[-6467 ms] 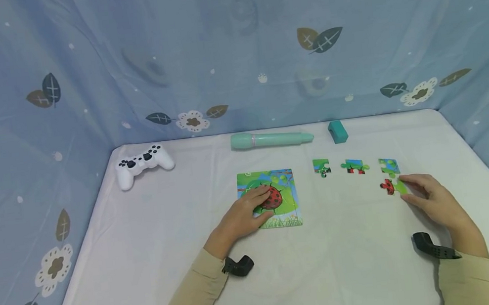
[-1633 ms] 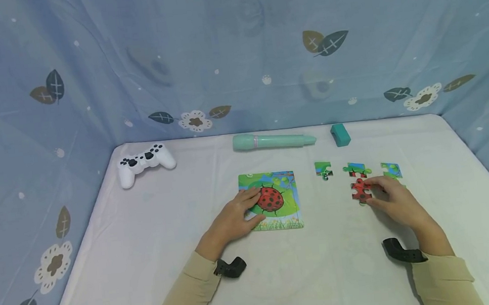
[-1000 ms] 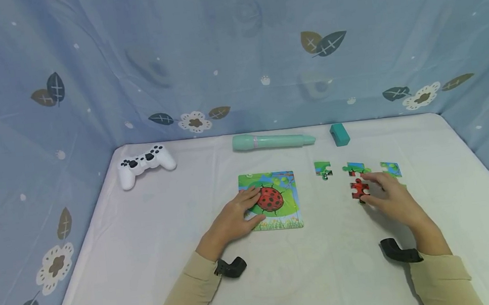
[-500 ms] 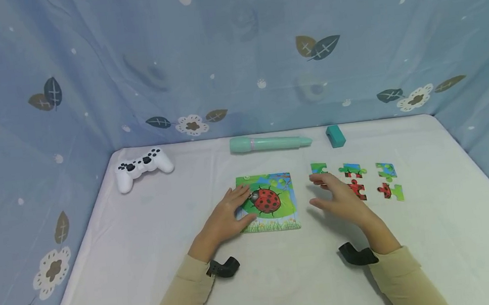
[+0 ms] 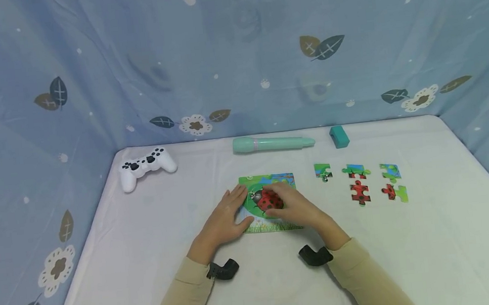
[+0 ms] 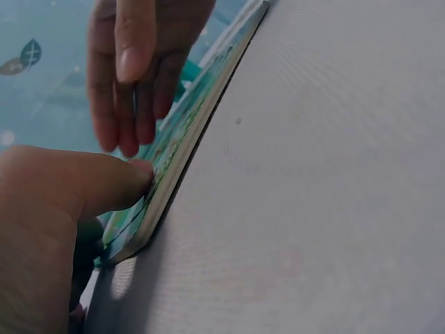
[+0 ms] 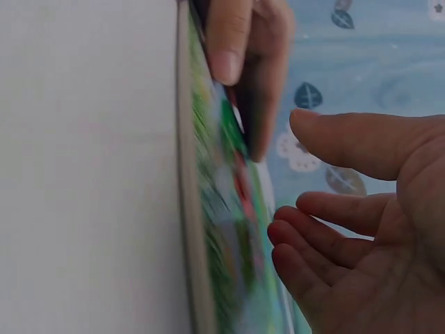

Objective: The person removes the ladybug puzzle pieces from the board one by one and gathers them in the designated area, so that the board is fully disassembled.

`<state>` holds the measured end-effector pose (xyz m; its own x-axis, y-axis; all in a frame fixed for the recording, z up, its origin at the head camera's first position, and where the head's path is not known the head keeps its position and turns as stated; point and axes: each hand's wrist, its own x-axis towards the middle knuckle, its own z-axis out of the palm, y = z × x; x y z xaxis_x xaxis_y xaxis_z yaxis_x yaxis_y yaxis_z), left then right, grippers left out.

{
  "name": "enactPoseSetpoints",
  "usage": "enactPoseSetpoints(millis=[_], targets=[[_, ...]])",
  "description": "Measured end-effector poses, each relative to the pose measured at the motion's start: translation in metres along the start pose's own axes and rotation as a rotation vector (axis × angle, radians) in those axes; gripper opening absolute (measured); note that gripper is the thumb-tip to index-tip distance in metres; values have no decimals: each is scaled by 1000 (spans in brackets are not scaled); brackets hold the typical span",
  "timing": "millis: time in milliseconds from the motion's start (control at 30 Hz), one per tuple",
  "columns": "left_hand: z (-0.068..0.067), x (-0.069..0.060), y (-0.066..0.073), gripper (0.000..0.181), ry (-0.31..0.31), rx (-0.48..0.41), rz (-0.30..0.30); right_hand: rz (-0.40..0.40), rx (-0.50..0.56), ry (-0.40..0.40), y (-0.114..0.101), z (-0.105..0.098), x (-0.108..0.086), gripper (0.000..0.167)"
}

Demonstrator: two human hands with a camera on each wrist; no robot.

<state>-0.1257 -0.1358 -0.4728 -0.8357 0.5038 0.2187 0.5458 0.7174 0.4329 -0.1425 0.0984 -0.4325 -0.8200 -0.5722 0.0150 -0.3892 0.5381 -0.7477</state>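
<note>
A square ladybug jigsaw puzzle [image 5: 263, 225] in a frame lies flat on the white table. My left hand [image 5: 220, 223] rests along its left side, fingers extended; in the left wrist view the thumb lies on the board's top near a corner. Over the puzzle's right half is my right hand [image 5: 298, 209], partly covering the ladybug. The right wrist view shows this right hand [image 7: 396, 223] with thumb and fingers apart and nothing between them. Loose jigsaw pieces lie to the right: a red one [image 5: 360, 192], a green corner one [image 5: 322, 169] and several others.
A white game controller [image 5: 147, 166] lies at the back left. Along the back are a mint-green microphone-shaped pen [image 5: 275, 143] and a teal block [image 5: 339, 136]. A blue patterned cloth [image 5: 233, 49] stands behind the table.
My right hand let go of the red jigsaw piece beneath the top-middle one, then moved left over the puzzle. Earlier it was at the red-and-green piece farther right. My left hand shifted slightly left.
</note>
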Motion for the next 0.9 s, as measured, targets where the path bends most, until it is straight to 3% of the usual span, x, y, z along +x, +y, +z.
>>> enactPoseSetpoints(millis=[333,600,900], targets=[[3,-1,-1,72,6,53,6,-37,-75,55,4,25,15,54],[2,-2,-1,75,32,115,-5,-53,-92,86,5,30,13,48],[1,-1,-1,79,31,95,-9,-71,-72,115,5,33,14,47]])
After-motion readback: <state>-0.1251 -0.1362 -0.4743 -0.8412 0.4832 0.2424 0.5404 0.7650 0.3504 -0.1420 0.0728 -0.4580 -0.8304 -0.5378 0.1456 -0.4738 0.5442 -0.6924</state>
